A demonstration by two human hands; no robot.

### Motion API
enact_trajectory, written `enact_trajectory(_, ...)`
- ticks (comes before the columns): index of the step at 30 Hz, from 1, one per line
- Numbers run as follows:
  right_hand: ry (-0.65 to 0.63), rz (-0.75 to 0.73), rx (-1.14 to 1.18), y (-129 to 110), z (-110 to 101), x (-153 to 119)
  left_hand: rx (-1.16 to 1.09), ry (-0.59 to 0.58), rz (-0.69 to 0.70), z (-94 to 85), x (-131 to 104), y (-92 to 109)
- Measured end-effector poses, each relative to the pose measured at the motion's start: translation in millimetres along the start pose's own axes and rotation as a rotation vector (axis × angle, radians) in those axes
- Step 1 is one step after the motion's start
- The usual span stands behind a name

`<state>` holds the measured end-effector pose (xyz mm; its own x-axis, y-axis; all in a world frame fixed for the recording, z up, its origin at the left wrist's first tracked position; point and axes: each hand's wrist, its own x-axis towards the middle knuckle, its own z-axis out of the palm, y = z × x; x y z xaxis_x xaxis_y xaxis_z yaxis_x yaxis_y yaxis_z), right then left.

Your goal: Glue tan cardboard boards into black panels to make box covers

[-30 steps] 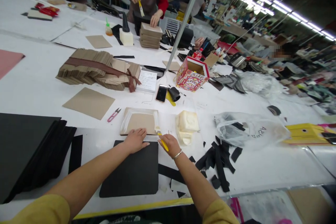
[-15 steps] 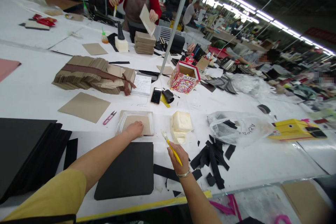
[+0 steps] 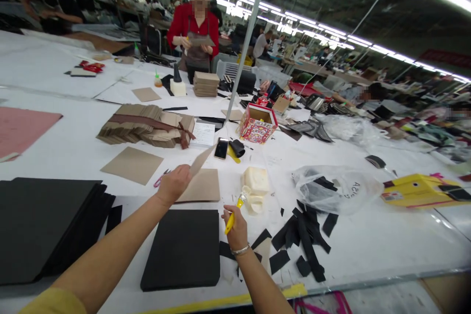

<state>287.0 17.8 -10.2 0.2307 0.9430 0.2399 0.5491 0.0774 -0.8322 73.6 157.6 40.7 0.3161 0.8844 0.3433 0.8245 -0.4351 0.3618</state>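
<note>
Pinched in my left hand [image 3: 176,184] is a thin greyish-brown board [image 3: 201,161], raised and tilted. Under it a flat brown board [image 3: 204,185] lies on the table. My right hand [image 3: 234,225] grips a yellow-handled brush [image 3: 231,217], its bristles over the pale, glue-coated container [image 3: 254,201]. A whitish block-shaped tub [image 3: 255,180] joins that container at the back. In front of me rests a black rectangular panel [image 3: 184,250]. Pink-handled thread snips [image 3: 159,180] are partly hidden behind my left hand.
Black panels [image 3: 47,225] are stacked at left. A strapped bundle of brown boards [image 3: 143,127], a phone [image 3: 221,148] and a red patterned box [image 3: 258,125] stand beyond. Black scraps [image 3: 303,240] and a plastic bag [image 3: 338,189] lie right. A co-worker [image 3: 195,34] stands across the table.
My left hand has lifted a thin board off the brown board and moved left. The brush has moved over the glue container. The co-worker's board and hands have come together.
</note>
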Motion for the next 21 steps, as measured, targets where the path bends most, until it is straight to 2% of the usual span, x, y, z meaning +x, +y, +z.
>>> enact_trajectory(1, 0.014, 0.014, -0.007, -5, 9, 4, -0.122, 0.147, -0.115, -12.8, -2, -1)
enact_trajectory(3, 0.044, 0.086, 0.03, -16, 29, 12, -0.435, 0.322, -0.368, -29.6, -10, 1)
enact_trajectory(5, 0.067, 0.177, 0.139, -25, 46, 19, -0.776, 0.39, -0.579, -33.9, -21, 9)
enact_trajectory(7, 0.094, 0.26, 0.267, -32, 56, 24, -1.028, 0.43, -0.7, -29.6, -34, 20)
enact_trajectory(10, 0.139, 0.346, 0.417, -37, 58, 25, -1.197, 0.458, -0.772, -19.3, -55, 32)
enact_trajectory(14, 0.17, 0.368, 0.523, -35, 50, 19, -1.277, 0.428, -0.806, -11.4, -80, 37)
enact_trajectory(18, 0.168, 0.291, 0.4, -24, 47, 13, -1.396, 0.437, -0.845, -6.8, -98, 40)
enact_trajectory(21, 0.176, 0.187, 0.271, -14, 44, 9, -1.48, 0.365, -0.867, -7.6, -108, 45)
